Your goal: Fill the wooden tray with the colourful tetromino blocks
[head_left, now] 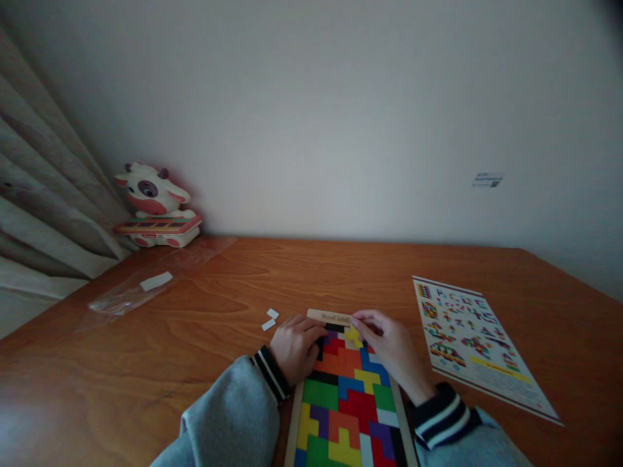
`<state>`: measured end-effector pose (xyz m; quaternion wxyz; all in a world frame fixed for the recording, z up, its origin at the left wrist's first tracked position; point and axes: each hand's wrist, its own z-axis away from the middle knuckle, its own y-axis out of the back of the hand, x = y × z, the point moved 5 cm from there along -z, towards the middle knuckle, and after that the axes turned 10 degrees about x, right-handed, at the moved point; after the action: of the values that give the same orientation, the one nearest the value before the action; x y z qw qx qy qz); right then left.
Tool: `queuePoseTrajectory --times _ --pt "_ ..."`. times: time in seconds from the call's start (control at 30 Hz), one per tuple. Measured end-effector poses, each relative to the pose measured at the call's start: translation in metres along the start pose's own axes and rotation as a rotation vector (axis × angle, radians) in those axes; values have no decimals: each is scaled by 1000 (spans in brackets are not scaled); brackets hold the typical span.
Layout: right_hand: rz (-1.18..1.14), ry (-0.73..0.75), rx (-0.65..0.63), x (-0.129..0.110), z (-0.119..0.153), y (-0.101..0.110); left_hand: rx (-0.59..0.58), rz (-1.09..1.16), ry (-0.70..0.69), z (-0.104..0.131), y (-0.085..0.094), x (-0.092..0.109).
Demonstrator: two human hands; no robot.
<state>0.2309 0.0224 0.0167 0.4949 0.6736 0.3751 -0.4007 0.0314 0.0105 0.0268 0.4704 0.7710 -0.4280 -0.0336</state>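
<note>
A wooden puzzle board [331,316] filled with coloured block pieces lies at the bottom middle. My left hand [296,347] rests over its upper left edge, fingers bent together at the black and purple pieces; what they hold, if anything, is hidden. At the top right of the board is my right hand [389,344], thumb and forefinger pinched close to a yellow piece [353,336]. Whether that pinch contains a piece is too small to tell. Lower on the board, a green piece [320,393] and a red piece [359,405] lie flat among the others.
A printed pattern sheet [479,344] lies on the wooden table [311,269] at right. Two small white papers [268,324] are left of the board. Clear plastic wrap [121,301] and a cow toy [158,204] are at the left, near a curtain [43,188].
</note>
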Motion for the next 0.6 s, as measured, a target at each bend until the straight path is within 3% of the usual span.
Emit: queuePoseTrajectory --times 0.23,0.43,0.6 --pt "-11 -34 -32 5 3 -13 -4 7 -1 0 -2 -1" --pt "299 329 -37 -5 3 -11 -10 -8 -18 2 -4 -2" --pt "480 434 26 -3 4 -7 0 5 -19 2 -3 -2"
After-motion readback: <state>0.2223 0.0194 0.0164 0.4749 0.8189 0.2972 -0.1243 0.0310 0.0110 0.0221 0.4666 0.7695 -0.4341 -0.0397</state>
